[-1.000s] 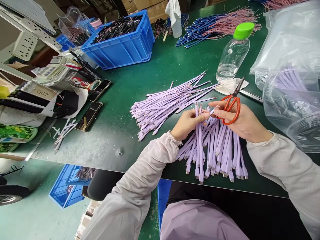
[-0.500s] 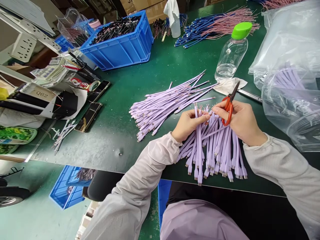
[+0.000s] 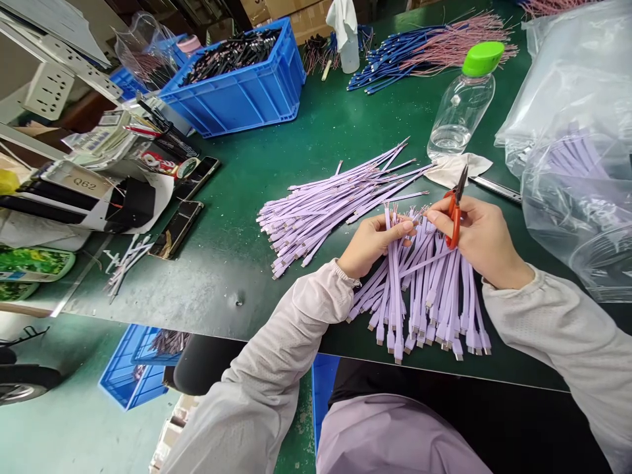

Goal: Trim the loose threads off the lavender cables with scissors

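My left hand [image 3: 374, 243] pinches the stripped upper end of a purple cable [image 3: 394, 283] between thumb and fingers. Orange-handled scissors [image 3: 453, 214] sit in my right hand [image 3: 486, 240], blades pointing up; its thumb and index finger are pressed together by the fine wire ends, and whether they grip a wire is too small to tell. Below both hands a pile of purple cables [image 3: 447, 296] fans out, plugs toward the table's front edge. Another purple cable bundle [image 3: 326, 207] lies to the left, its wire ends toward the upper right.
A clear bottle [image 3: 451, 118] stands behind a white cloth [image 3: 457, 170]. Plastic bags [image 3: 567, 164] fill the right side. A blue crate [image 3: 241, 89] of black cables stands at the back left. Two phones [image 3: 175, 230] [image 3: 200, 176] lie at left; blue-and-pink cables [image 3: 419, 49] lie behind.
My right thumb and fingertips have moved slightly right, away from my left hand, and the scissors have turned a little more upright. My left hand has hardly moved.
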`<state>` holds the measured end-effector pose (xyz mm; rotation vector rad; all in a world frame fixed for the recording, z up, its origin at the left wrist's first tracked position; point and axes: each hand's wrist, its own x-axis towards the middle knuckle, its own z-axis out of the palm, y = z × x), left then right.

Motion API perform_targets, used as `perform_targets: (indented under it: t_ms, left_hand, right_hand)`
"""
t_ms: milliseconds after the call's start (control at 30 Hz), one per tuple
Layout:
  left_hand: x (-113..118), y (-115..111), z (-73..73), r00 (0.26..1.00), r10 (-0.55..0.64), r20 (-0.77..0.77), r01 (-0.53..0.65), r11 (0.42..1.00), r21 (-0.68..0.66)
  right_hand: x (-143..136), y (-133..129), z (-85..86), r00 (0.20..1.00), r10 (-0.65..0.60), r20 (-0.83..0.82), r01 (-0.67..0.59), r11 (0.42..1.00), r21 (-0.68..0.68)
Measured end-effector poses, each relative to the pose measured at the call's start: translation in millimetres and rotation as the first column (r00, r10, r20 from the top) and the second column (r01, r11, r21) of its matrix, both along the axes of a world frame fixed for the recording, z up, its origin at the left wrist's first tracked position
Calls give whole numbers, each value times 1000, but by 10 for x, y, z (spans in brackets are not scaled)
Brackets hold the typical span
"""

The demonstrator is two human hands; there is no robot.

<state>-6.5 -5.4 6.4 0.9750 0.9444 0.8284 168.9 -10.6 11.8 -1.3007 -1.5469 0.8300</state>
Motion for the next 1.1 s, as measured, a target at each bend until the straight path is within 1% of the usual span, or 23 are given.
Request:
perform_targets:
  t_ms: [133,233,267,333,367,400,467,500,567,633,700,800,900,1000,1100]
  left_hand:
    - [-18,6,-9,998,-56,37,56,998,4]
    - [-22,5,-8,997,-48,58,49,999,-12]
    - [-23,5,-8,997,-37,62,39,999,-23]
    - [-27,8,-10,998,-13,56,16,999,-43]
    - [-31,10,-12,999,-1,52,3,999,-50]
    - [-34,13,-14,999,12,50,-9,998,-55]
    - [-39,18,-14,998,33,54,-30,998,-61]
    - [-39,19,-12,997,41,60,-37,997,-62]
    - [-35,15,-1,996,51,72,-47,997,-65]
    - [-22,7,11,994,71,83,-66,996,-64]
    - [-5,-3,14,991,104,84,-99,994,-52]
    - [19,-4,-24,986,147,79,-148,989,0]
    - [30,9,-95,986,158,57,-163,983,82]
    - [30,21,-149,986,166,-7,-162,970,180]
    - [31,20,-163,978,190,-80,-161,945,285]
  right_hand:
    - [-11,-5,-5,1000,-1,-10,1,1000,5]
    - [0,8,-30,1000,17,-2,-17,1000,18]
    - [12,18,-46,999,11,36,-13,999,33]
    - [52,44,-89,978,-51,204,28,993,116]
    - [77,58,-113,943,-108,315,49,980,191]
    - [103,69,-137,890,-175,421,56,959,279]
    - [152,83,-176,758,-297,581,23,902,431]
    - [170,83,-188,694,-342,634,-7,877,480]
    - [192,75,-195,579,-397,712,-60,850,523]
    - [196,63,-188,494,-423,760,-90,844,528]
    - [190,55,-176,448,-426,786,-99,850,518]
    - [184,55,-159,425,-405,810,-106,866,489]
    - [191,58,-136,407,-376,832,-128,879,460]
    - [203,57,-114,388,-346,854,-165,886,434]
    - [218,58,-103,377,-305,875,-199,896,398]
